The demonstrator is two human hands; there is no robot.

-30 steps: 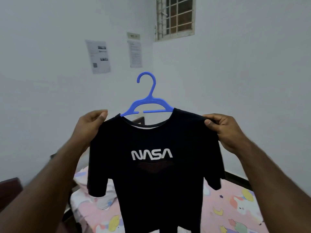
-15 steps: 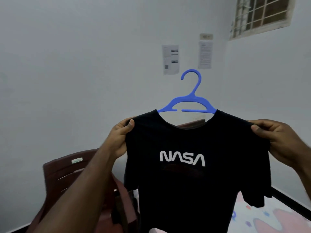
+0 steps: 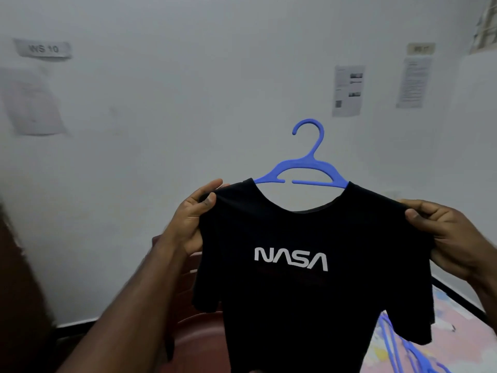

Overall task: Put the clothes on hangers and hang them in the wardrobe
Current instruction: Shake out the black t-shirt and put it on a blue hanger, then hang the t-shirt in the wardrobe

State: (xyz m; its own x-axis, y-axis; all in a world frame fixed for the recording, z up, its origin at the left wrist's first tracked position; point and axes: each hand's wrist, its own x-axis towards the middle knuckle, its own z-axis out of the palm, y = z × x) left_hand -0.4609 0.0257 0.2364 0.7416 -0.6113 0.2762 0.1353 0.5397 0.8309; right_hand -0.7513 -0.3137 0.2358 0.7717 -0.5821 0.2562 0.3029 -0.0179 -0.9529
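**Both hands raised, pinching at shoulder height**

The left hand sits at frame centre, thumb in front and fingers curled behind the black cotton NASA T-shirt. The right hand pinches likewise at the right edge. Both forearms rise from the lower corners.

Dim, even indoor light with soft shadows; motion blur smears the left edge, and wide-angle distortion bends the borders.

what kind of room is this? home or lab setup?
Probably a plain bedroom used as a recording station: a bed with a pink cartoon sheet, spare blue hangers on it, and a "WS 10" wall label beside printed sheets. No wardrobe is in view.
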